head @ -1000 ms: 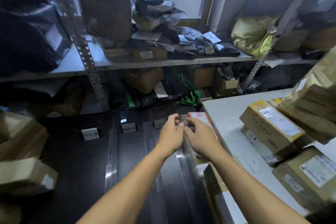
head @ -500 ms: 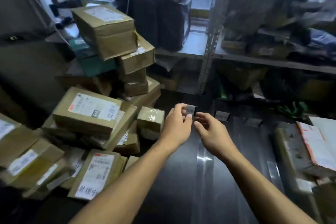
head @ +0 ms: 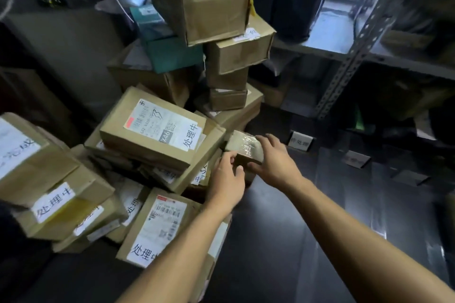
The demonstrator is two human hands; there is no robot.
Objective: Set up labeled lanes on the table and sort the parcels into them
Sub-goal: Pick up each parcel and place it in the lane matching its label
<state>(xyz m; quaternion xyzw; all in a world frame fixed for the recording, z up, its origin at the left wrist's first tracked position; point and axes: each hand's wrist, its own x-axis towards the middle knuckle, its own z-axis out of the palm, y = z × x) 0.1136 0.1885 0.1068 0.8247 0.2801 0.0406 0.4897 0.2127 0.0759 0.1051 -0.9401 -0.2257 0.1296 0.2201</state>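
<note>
Nearest the camera, two bare forearms reach forward over the glossy black table (head: 283, 241). Just left of them lies a flat brown cardboard parcel with a white shipping label and a handwritten white sticker (head: 157, 226), at the front of a heap of similar brown cardboard parcels (head: 56, 194) that covers the left side of the table.

Further in, both hands meet on a small brown cardboard parcel wrapped in shiny clear tape (head: 242, 146), which sits at the right edge of the heap, just beside a larger brown cardboard box with a big white label and a red mark (head: 152, 130). The left hand (head: 227, 179) curls its fingers against the parcel's near left corner. The right hand (head: 273, 162) lies over its right end, fingers bent across the top and thumb at the near side, so both hands grip it. Whether the parcel is lifted or resting cannot be told.

Beyond the hands, small white lane label cards (head: 300, 141) stand in a row along the far part of the table, their writing too blurred to read. Behind the heap rises a leaning stack of brown cardboard boxes (head: 229, 56) with a teal box (head: 172, 53) beside it. At the back right stands a grey perforated metal shelving rack (head: 364, 39).
</note>
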